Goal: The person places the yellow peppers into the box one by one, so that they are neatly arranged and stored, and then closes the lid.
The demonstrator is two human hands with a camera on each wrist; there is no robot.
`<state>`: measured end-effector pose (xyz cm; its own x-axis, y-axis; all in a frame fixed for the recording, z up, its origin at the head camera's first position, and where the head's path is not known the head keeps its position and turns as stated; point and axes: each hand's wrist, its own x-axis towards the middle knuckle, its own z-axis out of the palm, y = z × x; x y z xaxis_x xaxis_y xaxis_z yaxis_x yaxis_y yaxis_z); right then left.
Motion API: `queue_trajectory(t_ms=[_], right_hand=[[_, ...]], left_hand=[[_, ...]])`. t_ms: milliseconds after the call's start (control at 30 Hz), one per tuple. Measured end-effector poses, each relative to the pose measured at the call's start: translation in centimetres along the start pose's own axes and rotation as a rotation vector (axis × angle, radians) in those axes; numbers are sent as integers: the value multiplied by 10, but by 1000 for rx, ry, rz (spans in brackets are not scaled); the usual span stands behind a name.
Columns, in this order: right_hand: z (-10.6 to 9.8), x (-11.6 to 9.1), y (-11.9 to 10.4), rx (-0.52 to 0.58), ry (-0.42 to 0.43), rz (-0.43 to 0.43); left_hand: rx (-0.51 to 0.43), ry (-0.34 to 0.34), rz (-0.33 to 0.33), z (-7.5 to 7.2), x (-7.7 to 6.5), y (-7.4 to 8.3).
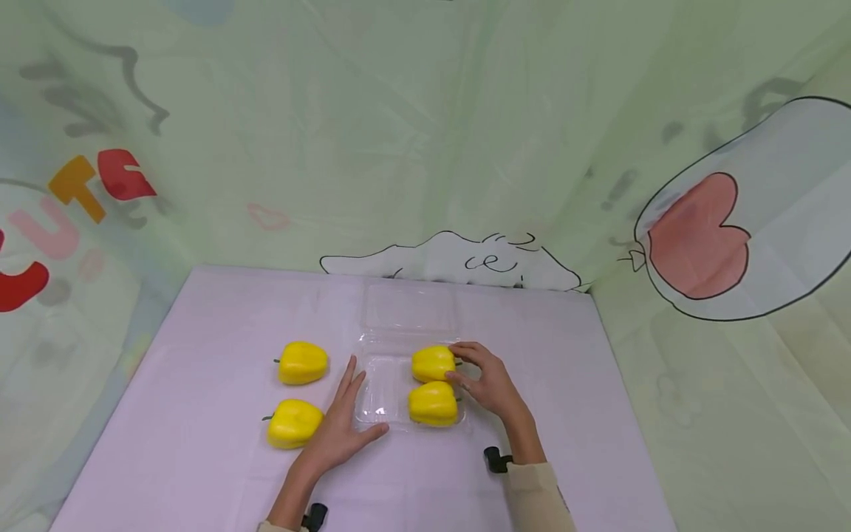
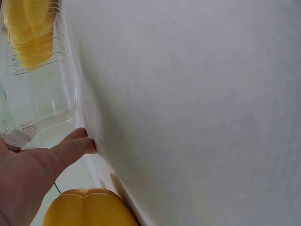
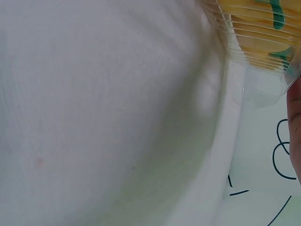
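Pepper (image 1: 431,364) in the tray (image 1: 384,380), back right: probably light, firm, kinda slick, so grab it round the middle, not the stem (image 1: 459,363). Your right hand (image 1: 490,380) pinches it near there, left hand (image 1: 337,434) spread beside the tray.

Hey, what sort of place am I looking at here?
Possibly a small enclosed booth for tabletop work: cartoon-printed sheeting closes in a cloth-covered table, where yellow bell peppers and a clear plastic clamshell container are laid out.
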<state>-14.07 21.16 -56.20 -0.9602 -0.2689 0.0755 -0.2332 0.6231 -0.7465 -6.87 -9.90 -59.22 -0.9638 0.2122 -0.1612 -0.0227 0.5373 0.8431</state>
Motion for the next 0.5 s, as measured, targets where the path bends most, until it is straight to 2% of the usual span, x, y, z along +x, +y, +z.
queue_trajectory(t_ms=[233, 500], right_hand=[[5, -5, 1, 49, 24, 66], [7, -5, -1, 72, 104, 53]], left_hand=[[0, 0, -19, 1, -3, -1], [5, 1, -5, 1, 0, 1]])
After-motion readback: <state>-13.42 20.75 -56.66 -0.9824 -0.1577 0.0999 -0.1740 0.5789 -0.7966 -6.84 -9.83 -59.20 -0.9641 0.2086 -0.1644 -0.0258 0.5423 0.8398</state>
